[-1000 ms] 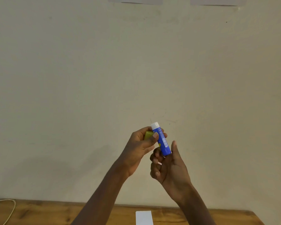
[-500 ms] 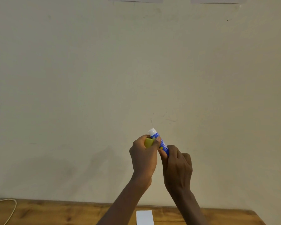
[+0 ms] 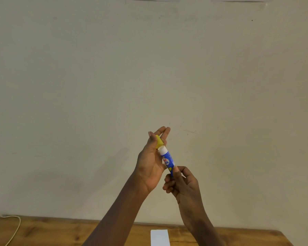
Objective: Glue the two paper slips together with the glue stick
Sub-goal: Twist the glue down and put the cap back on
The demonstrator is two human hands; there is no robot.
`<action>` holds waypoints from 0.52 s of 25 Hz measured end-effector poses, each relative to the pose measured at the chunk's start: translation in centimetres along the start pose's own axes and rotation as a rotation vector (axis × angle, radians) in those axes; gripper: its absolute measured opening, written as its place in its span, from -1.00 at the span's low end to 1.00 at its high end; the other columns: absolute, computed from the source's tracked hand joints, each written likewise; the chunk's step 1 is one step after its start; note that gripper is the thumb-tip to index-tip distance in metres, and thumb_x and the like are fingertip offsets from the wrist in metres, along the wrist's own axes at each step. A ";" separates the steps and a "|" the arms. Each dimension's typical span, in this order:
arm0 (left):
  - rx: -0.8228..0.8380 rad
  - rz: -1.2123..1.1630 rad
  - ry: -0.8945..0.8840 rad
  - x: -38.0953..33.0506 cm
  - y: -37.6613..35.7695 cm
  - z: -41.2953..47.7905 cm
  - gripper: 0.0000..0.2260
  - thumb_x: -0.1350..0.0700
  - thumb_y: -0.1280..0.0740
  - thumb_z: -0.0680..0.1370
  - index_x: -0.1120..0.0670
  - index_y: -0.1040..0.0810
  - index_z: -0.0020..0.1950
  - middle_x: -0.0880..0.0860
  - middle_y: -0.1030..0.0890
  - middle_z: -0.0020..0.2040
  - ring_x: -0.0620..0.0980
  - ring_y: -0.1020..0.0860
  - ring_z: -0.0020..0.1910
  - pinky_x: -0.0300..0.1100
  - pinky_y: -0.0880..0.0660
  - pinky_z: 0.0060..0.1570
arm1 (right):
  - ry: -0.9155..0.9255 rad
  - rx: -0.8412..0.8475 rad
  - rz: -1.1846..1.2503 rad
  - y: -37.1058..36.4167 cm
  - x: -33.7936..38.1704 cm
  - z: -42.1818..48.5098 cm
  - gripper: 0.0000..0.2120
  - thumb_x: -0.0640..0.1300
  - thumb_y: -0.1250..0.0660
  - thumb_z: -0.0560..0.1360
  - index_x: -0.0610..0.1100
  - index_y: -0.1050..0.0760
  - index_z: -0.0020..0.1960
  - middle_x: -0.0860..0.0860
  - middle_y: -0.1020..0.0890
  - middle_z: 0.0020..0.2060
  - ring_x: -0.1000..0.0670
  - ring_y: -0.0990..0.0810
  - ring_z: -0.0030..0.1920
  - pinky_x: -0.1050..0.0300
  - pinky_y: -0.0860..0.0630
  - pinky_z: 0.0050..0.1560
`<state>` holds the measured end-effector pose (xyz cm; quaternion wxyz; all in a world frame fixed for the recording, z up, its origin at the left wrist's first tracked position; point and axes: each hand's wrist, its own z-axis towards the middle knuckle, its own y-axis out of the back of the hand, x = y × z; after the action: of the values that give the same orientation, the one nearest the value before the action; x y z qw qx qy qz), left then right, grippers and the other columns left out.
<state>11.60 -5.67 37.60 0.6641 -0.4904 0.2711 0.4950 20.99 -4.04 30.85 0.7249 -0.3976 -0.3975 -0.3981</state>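
Note:
I hold both hands up in front of the wall. My right hand (image 3: 182, 183) grips the lower end of the blue glue stick (image 3: 168, 161), which tilts up to the left with its white tip bare. Against my left hand (image 3: 152, 160) rests the yellow cap (image 3: 159, 142), pinned by the thumb just above the stick's tip, while the other fingers stretch out. One white paper slip (image 3: 159, 237) lies on the wooden table (image 3: 60, 231) at the bottom edge of the view. A second slip is not visible.
A pale cable (image 3: 14, 228) curls over the table's far left corner. The plain beige wall (image 3: 149, 68) fills most of the view, with the lower edges of two sheets at its top.
My left hand has turned palm-in and spread its fingers, and the yellow cap now sits above the stick's tip. My right hand has slid down to the stick's lower end.

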 end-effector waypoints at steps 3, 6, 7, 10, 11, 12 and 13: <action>0.029 0.109 -0.021 0.3 -0.1 -0.1 -0.69 -0.07 0.04 0.55 -0.07 -0.43 0.13 -0.12 -0.47 0.21 -0.10 -0.41 0.16 0.13 -0.30 0.25 | 0.008 -0.032 -0.029 -0.4 0.3 -0.2 -0.83 -0.04 -0.15 0.48 -0.13 -0.44 -0.11 0.06 -0.60 -0.53 0.09 -0.53 -0.52 0.33 -0.49 -0.46; 0.029 0.289 -0.057 0.6 -0.2 -0.1 -0.75 0.02 0.00 0.58 -0.06 -0.47 -0.01 -0.03 -0.52 0.20 -0.17 -0.47 0.10 -0.06 -0.35 0.20 | 0.015 -0.054 0.003 -0.6 0.6 -0.5 -0.84 -0.06 -0.15 0.49 -0.15 -0.42 -0.13 0.05 -0.58 -0.55 0.09 -0.51 -0.54 0.32 -0.46 -0.49; 0.022 0.319 -0.073 0.7 -0.4 -0.1 -0.73 0.04 0.01 0.59 -0.04 -0.48 -0.05 0.01 -0.54 0.19 -0.18 -0.49 0.09 -0.13 -0.37 0.15 | 0.016 -0.058 0.011 -0.7 0.7 -0.6 -0.83 -0.06 -0.16 0.50 -0.16 -0.41 -0.13 0.05 -0.57 -0.56 0.10 -0.50 -0.55 0.32 -0.45 -0.50; 0.012 0.316 -0.102 0.8 -1.1 0.1 -0.71 0.04 0.01 0.60 0.09 -0.45 -0.15 0.07 -0.59 0.11 -0.13 -0.53 0.08 -0.34 -0.34 0.11 | 0.019 -0.084 0.046 -1.3 0.9 -0.8 -0.79 -0.04 -0.17 0.50 -0.18 -0.40 -0.16 0.05 -0.53 -0.60 0.11 -0.45 -0.58 0.33 -0.41 -0.54; 0.008 0.319 -0.101 0.9 -1.4 0.1 -0.70 0.05 0.01 0.60 0.11 -0.43 -0.17 0.09 -0.60 0.09 -0.10 -0.53 0.08 -0.36 -0.32 0.12 | 0.026 -0.101 0.059 -1.4 1.0 -0.8 -0.79 -0.02 -0.18 0.48 -0.18 -0.41 -0.17 0.06 -0.51 -0.61 0.11 -0.43 -0.59 0.34 -0.40 -0.54; 0.004 0.316 -0.100 0.9 -1.6 0.2 -0.70 0.05 0.00 0.60 0.12 -0.42 -0.20 0.12 -0.60 0.09 -0.07 -0.53 0.08 -0.35 -0.31 0.14 | 0.032 -0.117 0.071 -1.4 1.0 -0.7 -0.78 -0.01 -0.18 0.47 -0.17 -0.41 -0.18 0.06 -0.50 -0.62 0.12 -0.42 -0.59 0.35 -0.39 -0.55; -0.002 0.304 -0.100 1.1 -1.7 0.2 -0.70 0.07 0.00 0.60 0.12 -0.41 -0.22 0.14 -0.60 0.08 -0.04 -0.53 0.10 -0.31 -0.30 0.18 | 0.034 -0.132 0.079 -1.4 1.0 -0.7 -0.79 0.00 -0.19 0.46 -0.16 -0.41 -0.19 0.06 -0.48 -0.63 0.12 -0.41 -0.59 0.35 -0.38 -0.55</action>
<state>13.54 -5.08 37.43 0.5938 -0.4190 0.3084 0.6138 20.26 -5.45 31.87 0.7188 -0.4530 -0.3422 -0.4012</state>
